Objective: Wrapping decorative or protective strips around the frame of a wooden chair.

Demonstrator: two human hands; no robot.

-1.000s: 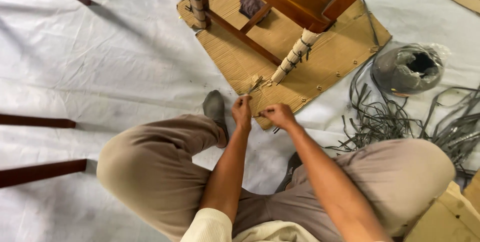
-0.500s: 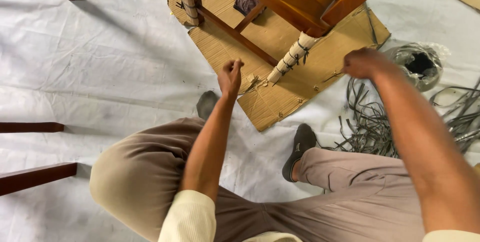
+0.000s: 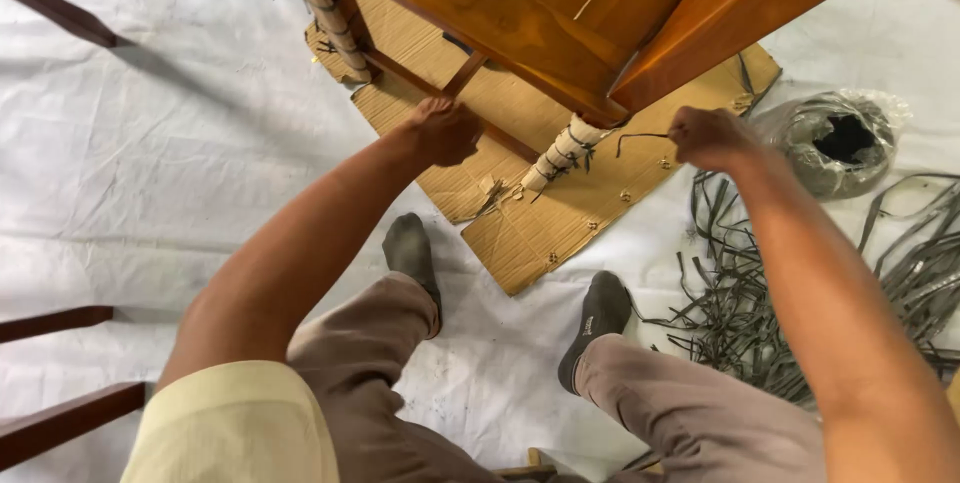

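Beside the wrapped chair leg (image 3: pixel 563 151), the right hand (image 3: pixel 708 136) is clenched, pinching a thin dark strip (image 3: pixel 640 138) that runs from the fist toward the leg's top (drawn fairly taut); left of that leg, the left hand (image 3: pixel 445 130) is curled shut near a wooden rung (image 3: pixel 470 71), though I cannot tell whether it grips anything; under the leg lies a flattened cardboard sheet (image 3: pixel 530 238); to the leg's right, beyond the cardboard, sit a coil of strips (image 3: pixel 835 143) and loose grey strands (image 3: pixel 740 293) on the white floor cloth (image 3: pixel 150 163).
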